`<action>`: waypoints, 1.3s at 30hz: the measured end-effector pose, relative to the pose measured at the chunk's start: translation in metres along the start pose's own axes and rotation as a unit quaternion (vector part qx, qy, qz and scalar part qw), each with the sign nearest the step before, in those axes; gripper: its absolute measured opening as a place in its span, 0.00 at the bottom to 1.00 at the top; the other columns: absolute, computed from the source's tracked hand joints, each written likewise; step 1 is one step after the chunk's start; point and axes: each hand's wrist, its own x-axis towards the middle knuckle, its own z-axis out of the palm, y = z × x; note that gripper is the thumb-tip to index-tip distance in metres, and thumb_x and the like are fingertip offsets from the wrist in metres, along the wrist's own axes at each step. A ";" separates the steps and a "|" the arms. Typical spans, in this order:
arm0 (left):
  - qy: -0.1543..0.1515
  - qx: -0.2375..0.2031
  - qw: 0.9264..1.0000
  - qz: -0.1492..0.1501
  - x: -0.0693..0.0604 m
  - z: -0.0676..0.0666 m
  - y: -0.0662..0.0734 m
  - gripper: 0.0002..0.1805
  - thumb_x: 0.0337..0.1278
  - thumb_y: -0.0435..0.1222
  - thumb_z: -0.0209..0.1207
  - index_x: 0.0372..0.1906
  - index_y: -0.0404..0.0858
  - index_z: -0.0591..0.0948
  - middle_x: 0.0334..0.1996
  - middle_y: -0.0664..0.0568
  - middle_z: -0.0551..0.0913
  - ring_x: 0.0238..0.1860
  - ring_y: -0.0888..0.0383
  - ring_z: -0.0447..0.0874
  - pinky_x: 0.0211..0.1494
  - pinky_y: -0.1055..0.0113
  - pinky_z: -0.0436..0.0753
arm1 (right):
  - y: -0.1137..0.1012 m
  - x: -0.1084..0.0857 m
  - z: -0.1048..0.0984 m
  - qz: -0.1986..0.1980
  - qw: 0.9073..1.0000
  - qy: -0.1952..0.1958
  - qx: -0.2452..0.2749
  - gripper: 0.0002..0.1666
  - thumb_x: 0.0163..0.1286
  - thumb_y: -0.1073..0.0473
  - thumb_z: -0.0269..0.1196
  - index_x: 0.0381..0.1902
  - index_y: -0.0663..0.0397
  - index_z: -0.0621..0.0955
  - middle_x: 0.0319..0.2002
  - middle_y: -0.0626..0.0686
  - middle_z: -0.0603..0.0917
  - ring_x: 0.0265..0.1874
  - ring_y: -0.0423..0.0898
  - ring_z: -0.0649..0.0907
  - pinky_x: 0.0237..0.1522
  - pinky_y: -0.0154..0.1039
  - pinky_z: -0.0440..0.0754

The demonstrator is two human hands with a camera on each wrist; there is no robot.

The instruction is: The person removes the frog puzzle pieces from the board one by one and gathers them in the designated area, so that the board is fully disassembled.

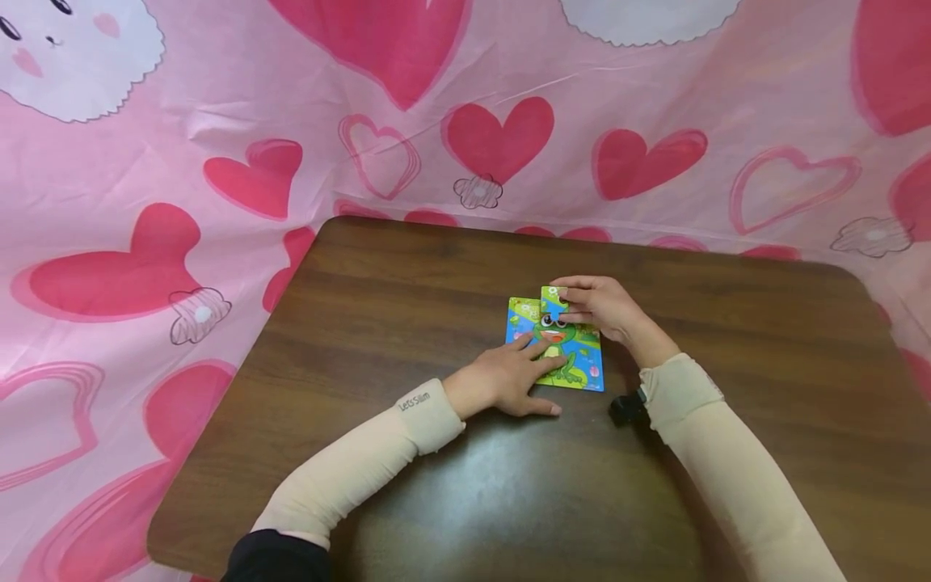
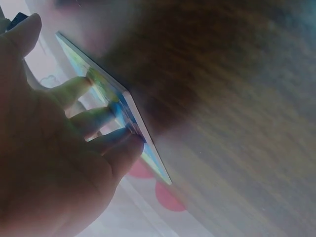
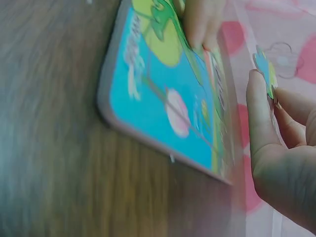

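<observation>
A square frog jigsaw puzzle (image 1: 587, 368), green and blue, lies on the brown table. My left hand (image 1: 509, 380) rests on its left and lower part with fingers spread. In the left wrist view those fingertips touch the puzzle's face (image 2: 101, 81) near its edge. Above the puzzle's top edge, my right hand (image 1: 607, 309) pinches a small green and blue puzzle piece (image 1: 550, 300). The right wrist view shows this piece (image 3: 266, 74) raised between thumb and fingers, apart from the board (image 3: 158, 113). My fingers hide parts of the frog picture.
The wooden table (image 1: 407, 291) has rounded corners and meets a pink cloth (image 1: 567, 170) with red hearts behind and to the left. A small black device (image 1: 625, 409) sits at my right wrist, over the table.
</observation>
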 end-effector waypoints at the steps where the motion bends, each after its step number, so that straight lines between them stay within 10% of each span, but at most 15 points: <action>1: 0.001 0.000 1.000 -0.001 0.000 0.000 0.000 0.44 0.63 0.70 0.50 0.81 0.64 0.53 0.84 0.60 0.42 0.84 0.50 0.40 0.75 0.46 0.69 | -0.001 -0.002 -0.003 0.000 1.000 0.001 0.006 0.25 0.78 0.58 0.57 0.68 0.62 0.74 0.43 0.48 0.80 0.30 0.39 0.84 0.43 0.35 0.88; 20: 0.003 0.009 1.000 -0.003 0.001 -0.001 -0.002 0.43 0.65 0.70 0.49 0.81 0.64 0.53 0.84 0.59 0.44 0.84 0.49 0.40 0.76 0.45 0.68 | -0.003 -0.039 -0.070 -0.016 0.996 0.018 0.082 0.11 0.76 0.61 0.60 0.43 0.44 0.89 0.38 0.42 0.89 0.34 0.39 0.90 0.42 0.38 0.88; 39: 0.003 0.023 1.000 -0.004 0.003 -0.003 0.003 0.42 0.65 0.70 0.48 0.80 0.64 0.55 0.83 0.58 0.47 0.84 0.49 0.43 0.75 0.46 0.69 | 0.026 -0.070 -0.127 0.004 0.992 0.043 0.121 0.11 0.77 0.60 0.59 0.45 0.42 0.88 0.39 0.41 0.83 0.37 0.38 0.85 0.43 0.35 0.88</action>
